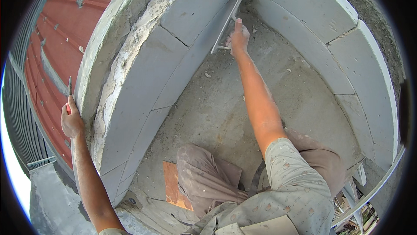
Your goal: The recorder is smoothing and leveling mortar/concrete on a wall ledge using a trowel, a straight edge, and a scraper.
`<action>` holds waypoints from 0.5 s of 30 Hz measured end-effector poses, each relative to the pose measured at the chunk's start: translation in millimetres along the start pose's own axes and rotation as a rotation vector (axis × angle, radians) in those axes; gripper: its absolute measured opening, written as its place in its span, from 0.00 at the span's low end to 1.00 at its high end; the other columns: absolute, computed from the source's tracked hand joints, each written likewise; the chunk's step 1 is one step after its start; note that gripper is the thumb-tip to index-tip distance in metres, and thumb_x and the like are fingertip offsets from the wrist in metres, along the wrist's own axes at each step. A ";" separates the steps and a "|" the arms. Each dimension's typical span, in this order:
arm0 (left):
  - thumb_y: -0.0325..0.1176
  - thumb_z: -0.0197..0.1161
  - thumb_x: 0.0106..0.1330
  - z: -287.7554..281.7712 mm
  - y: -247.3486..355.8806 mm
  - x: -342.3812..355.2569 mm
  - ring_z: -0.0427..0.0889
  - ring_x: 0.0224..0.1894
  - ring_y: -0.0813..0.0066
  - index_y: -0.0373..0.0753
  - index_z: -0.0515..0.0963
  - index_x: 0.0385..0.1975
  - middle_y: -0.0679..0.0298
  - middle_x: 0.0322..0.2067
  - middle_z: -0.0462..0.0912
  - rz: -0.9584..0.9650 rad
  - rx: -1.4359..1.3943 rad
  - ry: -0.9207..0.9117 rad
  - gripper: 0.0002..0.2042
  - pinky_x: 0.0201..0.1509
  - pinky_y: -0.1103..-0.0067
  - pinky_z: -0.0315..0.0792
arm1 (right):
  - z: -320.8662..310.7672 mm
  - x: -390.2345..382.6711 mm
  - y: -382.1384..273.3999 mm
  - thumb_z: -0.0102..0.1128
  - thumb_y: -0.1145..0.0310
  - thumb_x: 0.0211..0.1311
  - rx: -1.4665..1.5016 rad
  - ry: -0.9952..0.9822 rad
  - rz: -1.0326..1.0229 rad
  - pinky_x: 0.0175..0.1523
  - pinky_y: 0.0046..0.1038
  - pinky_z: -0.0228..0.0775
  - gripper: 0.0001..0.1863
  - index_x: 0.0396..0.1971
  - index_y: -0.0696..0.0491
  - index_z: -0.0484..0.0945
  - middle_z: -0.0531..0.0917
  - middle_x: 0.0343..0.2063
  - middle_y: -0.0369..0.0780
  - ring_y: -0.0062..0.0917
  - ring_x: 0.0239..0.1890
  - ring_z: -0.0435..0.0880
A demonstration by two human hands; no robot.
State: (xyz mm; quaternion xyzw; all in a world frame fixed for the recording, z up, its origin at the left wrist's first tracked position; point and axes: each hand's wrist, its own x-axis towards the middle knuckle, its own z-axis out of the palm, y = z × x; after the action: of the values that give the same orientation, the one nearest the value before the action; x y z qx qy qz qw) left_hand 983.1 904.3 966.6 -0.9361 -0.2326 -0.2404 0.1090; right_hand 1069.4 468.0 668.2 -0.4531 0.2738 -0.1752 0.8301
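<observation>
My right hand (pixel 238 39) is stretched far forward, its fingers wrapped round the handle of a plastering trowel (pixel 229 19). The trowel's long, flat blade is seen nearly edge-on, beside the left wall of grey blocks (pixel 152 67) near the far corner. Whether the blade touches the blocks I cannot tell. Out at the left, my left hand (pixel 73 122) grips a small tool (pixel 70 86) with a red handle and a narrow blade pointing up. That hand is beside the outer edge of the wall's rough top.
A second block wall (pixel 312 48) rises on the right, meeting the left one at the far corner. Crumbs lie on the concrete floor (pixel 208 104). A brown board (pixel 173 185) lies by my knee. Beyond the left wall is a red metal roof (pixel 61 52).
</observation>
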 end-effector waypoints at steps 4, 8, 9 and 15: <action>0.64 0.46 0.64 -0.2 8.9 1.8 0.82 0.42 0.60 0.45 0.81 0.43 0.59 0.36 0.84 -0.022 -0.038 0.017 0.29 0.45 0.67 0.72 | -12.9 22.7 -2.9 0.46 0.46 0.67 0.026 -0.009 0.233 0.17 0.28 0.60 0.24 0.33 0.57 0.68 0.64 0.15 0.34 0.22 0.14 0.66; 0.64 0.46 0.64 4.8 11.5 1.0 0.82 0.41 0.60 0.46 0.81 0.41 0.59 0.35 0.84 0.012 -0.064 -0.015 0.28 0.44 0.66 0.72 | -67.6 7.1 45.2 0.54 0.48 0.61 -0.744 0.182 -0.152 0.42 0.42 0.71 0.29 0.34 0.67 0.74 0.80 0.30 0.55 0.47 0.35 0.81; 0.64 0.46 0.64 2.4 9.1 0.7 0.82 0.41 0.60 0.47 0.81 0.40 0.59 0.35 0.84 0.009 -0.039 -0.013 0.27 0.44 0.66 0.72 | -75.5 -14.1 52.7 0.56 0.49 0.60 -0.803 0.147 -0.049 0.48 0.42 0.68 0.29 0.35 0.68 0.75 0.80 0.34 0.58 0.50 0.41 0.79; 0.69 0.45 0.60 10.1 -1.0 3.4 0.81 0.46 0.57 0.51 0.80 0.47 0.56 0.40 0.83 -0.060 -0.043 -0.060 0.31 0.48 0.66 0.71 | -110.1 -81.6 62.9 0.63 0.55 0.55 -1.070 -0.018 0.031 0.54 0.42 0.67 0.26 0.42 0.65 0.77 0.78 0.41 0.60 0.52 0.48 0.77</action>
State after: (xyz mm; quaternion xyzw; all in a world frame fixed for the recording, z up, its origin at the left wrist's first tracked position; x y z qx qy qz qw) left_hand 989.3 909.7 959.7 -0.9377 -0.2585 -0.2200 0.0748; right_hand 940.2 472.9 590.6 -0.8103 0.3246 0.0050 0.4878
